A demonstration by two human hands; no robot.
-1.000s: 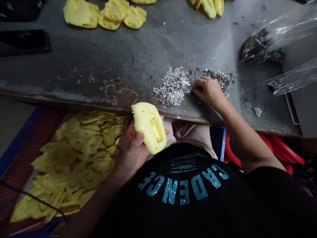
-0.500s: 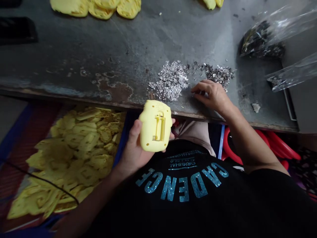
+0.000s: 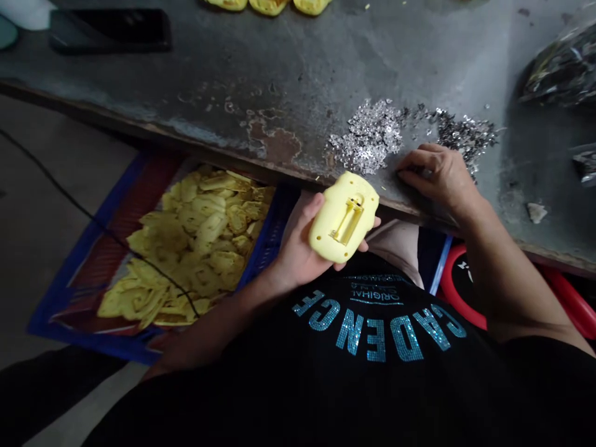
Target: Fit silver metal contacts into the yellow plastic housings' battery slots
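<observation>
My left hand [image 3: 298, 248] is closed around a yellow plastic casing [image 3: 328, 226], just off the front edge of the table. Its back faces up, showing an uncovered battery compartment with metal contacts and screw holes near the corners. On the tabletop, my right hand [image 3: 437, 174] rests with thumb and fingers pinched together. What they hold, if anything, is too small to make out. To its left is a heap of small shiny metal pieces [image 3: 370, 136]; a darker heap of metal pieces [image 3: 468, 136] lies just beyond its knuckles.
A blue crate [image 3: 88, 239] full of yellow plastic parts [image 3: 200, 230] stands below the table at left, a black cable crossing it. A phone [image 3: 112, 30] and more yellow casings [image 3: 270, 5] lie at the back. At right is a plastic bag of dark parts [image 3: 565, 71].
The view has swung left, so the table and both hands appear further right. The casing is tilted a little more clockwise. My right hand keeps its pinched pose beside the heaps.
</observation>
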